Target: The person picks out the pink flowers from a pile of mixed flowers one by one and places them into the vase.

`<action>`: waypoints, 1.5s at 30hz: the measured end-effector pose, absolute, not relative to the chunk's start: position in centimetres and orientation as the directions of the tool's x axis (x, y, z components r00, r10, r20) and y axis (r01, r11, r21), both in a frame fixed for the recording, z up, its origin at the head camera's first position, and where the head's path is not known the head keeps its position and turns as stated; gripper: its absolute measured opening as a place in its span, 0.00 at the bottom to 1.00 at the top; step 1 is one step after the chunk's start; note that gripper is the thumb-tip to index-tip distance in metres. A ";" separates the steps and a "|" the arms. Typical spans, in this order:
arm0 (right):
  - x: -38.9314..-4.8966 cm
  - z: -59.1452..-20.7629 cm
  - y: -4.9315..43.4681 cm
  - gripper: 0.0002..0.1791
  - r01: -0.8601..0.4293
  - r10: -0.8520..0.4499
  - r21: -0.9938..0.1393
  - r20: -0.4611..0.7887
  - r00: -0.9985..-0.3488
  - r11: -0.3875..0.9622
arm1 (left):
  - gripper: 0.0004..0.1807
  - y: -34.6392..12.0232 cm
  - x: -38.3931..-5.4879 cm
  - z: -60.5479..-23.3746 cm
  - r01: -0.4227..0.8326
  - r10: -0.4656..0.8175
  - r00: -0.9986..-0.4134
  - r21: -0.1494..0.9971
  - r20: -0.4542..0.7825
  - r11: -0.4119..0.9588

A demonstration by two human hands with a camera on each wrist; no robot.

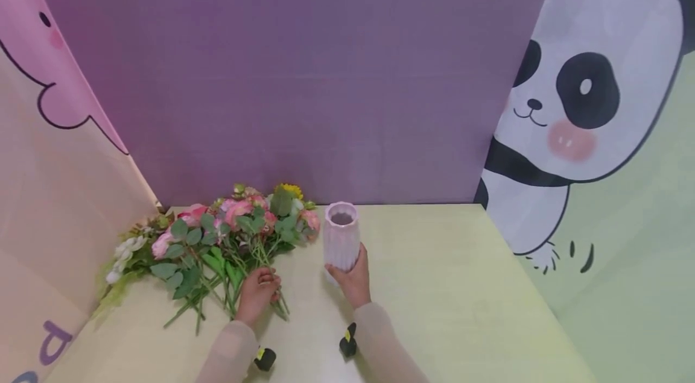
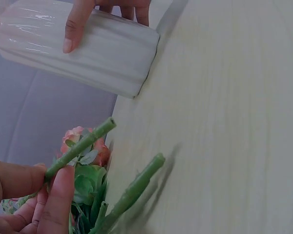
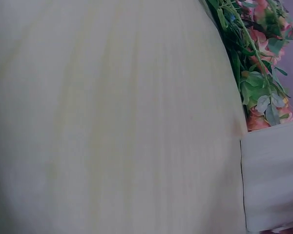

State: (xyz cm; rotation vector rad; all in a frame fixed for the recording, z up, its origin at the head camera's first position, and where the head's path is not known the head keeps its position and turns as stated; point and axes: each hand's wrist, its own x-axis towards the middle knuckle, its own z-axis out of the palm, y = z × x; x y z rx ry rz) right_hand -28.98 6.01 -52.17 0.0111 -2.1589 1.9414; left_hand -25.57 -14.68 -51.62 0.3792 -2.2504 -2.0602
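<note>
A pale pink-white ribbed vase (image 1: pixel 341 244) stands upright on the table, its scalloped mouth facing up. My right hand (image 1: pixel 354 277) grips its lower side, thumb across the front. To the left, my left hand (image 1: pixel 257 295) pinches a green flower stem (image 2: pixel 83 147) between thumb and fingers, its cut end pointing out past the fingertips in the left wrist view. Another thick stem (image 2: pixel 136 190) lies beside it, low over the table. The pile of artificial flowers (image 1: pixel 239 214), pink, white and yellow with green leaves, spreads just beyond the left hand. In the right wrist view the right hand is hidden.
The light wooden table (image 1: pixel 445 286) reaches back to a purple partition (image 1: pixel 304 69). White blossoms (image 1: pixel 126 253) hang near the table's left edge. A panda-printed curtain (image 1: pixel 608 81) borders the right side. Small black devices (image 1: pixel 265 359) sit at both wrists.
</note>
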 end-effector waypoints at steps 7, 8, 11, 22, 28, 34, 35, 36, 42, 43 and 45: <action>-27.7 -50.4 5.8 0.46 -0.188 0.140 -0.973 0.206 -0.968 0.134 | 0.17 -14.6 -25.2 -51.5 -0.093 -0.226 -0.971 0.995 -0.083 0.035; -27.7 -50.5 5.8 0.46 -0.189 0.141 -0.973 0.208 -0.968 0.135 | 0.17 -14.6 -25.2 -51.5 -0.083 -0.225 -0.972 0.996 -0.073 0.034; -28.0 -50.9 5.8 0.46 -0.204 0.139 -0.971 0.220 -0.966 0.125 | 0.17 -14.6 -25.1 -51.4 -0.073 -0.222 -0.973 0.997 -0.062 0.040; -28.4 -53.4 7.2 0.61 -0.236 0.174 -0.957 0.264 -0.949 0.169 | 0.16 -14.1 -24.3 -50.3 0.003 -0.200 -0.979 0.994 0.025 0.111; -26.5 -51.2 7.7 0.57 -0.301 0.209 -0.943 0.327 -0.922 0.145 | 0.16 -13.6 -23.6 -49.0 0.071 -0.189 -0.978 0.990 0.093 0.120; -24.8 -49.6 7.9 0.47 -0.329 0.154 -0.944 0.329 -0.932 0.025 | 0.16 -12.8 -22.8 -48.3 0.172 -0.152 -0.970 0.977 0.190 0.127; -24.5 -49.5 7.9 0.42 -0.321 0.133 -0.947 0.320 -0.938 0.012 | 0.15 -12.6 -22.6 -48.1 0.182 -0.147 -0.969 0.975 0.200 0.128; -24.3 -49.3 7.9 0.36 -0.315 0.109 -0.949 0.314 -0.943 0.012 | 0.15 -12.4 -22.5 -48.0 0.190 -0.143 -0.968 0.973 0.208 0.131; -22.7 -48.1 7.5 0.12 -0.284 -0.027 -0.959 0.284 -0.958 0.000 | 0.14 -10.9 -21.7 -47.3 0.207 -0.126 -0.966 0.966 0.227 0.152; -22.3 -47.6 7.4 0.12 -0.283 -0.043 -0.959 0.283 -0.958 0.001 | 0.14 -10.7 -21.5 -47.3 0.199 -0.124 -0.968 0.967 0.220 0.160; -21.4 -46.4 7.2 0.12 -0.277 -0.070 -0.961 0.276 -0.959 0.011 | 0.13 -10.2 -21.3 -47.3 0.176 -0.126 -0.972 0.970 0.199 0.170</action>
